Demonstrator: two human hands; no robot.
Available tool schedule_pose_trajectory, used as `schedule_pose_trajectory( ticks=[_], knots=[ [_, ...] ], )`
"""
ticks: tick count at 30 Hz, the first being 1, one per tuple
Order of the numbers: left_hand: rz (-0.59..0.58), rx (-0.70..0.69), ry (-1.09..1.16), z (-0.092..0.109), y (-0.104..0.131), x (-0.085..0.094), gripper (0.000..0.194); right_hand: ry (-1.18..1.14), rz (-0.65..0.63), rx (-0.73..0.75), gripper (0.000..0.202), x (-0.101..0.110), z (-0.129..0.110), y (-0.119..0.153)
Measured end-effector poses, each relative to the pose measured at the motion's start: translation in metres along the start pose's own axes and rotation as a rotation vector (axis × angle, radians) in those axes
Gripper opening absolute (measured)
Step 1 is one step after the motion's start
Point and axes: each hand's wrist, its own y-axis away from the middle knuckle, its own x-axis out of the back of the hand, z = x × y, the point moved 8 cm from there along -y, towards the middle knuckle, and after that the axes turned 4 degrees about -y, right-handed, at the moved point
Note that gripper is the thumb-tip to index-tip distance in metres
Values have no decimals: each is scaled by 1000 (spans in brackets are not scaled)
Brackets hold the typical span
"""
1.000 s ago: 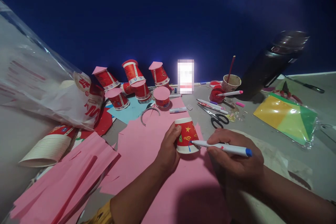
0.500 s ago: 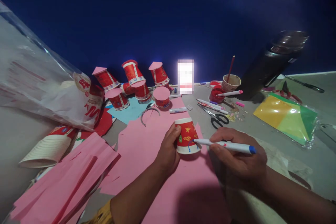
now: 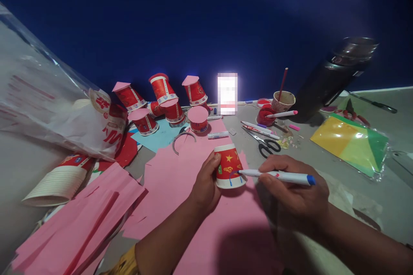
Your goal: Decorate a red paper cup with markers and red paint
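My left hand (image 3: 208, 180) is closed round the left side of a red paper cup (image 3: 229, 166), which is upside down with its wide rim toward me. Gold star and cloud prints cover the cup, and blue ink strokes run along its lower part. Between the thumb and fingers of my right hand (image 3: 295, 191) is a white marker (image 3: 280, 176) with a blue end. The marker's tip touches the right side of the cup, or is very close to it. Pink paper (image 3: 180, 189) lies beneath the cup and my left hand.
Several red cups with pink paper tops (image 3: 198, 118) stand at the back left. Scissors (image 3: 263, 141), markers and a paint pot (image 3: 266, 116) lie right of centre. A black flask (image 3: 335, 79) stands at the back right; stacked cups (image 3: 58, 180) lie at the left.
The marker tip has moved slightly to the right along the cup, and the blue line looks a little longer. My left hand keeps its hold, with the cup barely shifted.
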Motion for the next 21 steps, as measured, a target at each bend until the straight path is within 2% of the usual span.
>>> schedule_pose_trajectory(
  ticks=[8,13,21],
  knots=[
    [-14,14,-7,-2,1,-1,42,-32,-4,-8,12,-2,1,2],
    [-17,23,12,-2,1,-1,48,10,-3,-10,11,0,2,1],
    [-25,38,62,-3,1,-4,42,-9,0,-43,11,1,5,3]
  ],
)
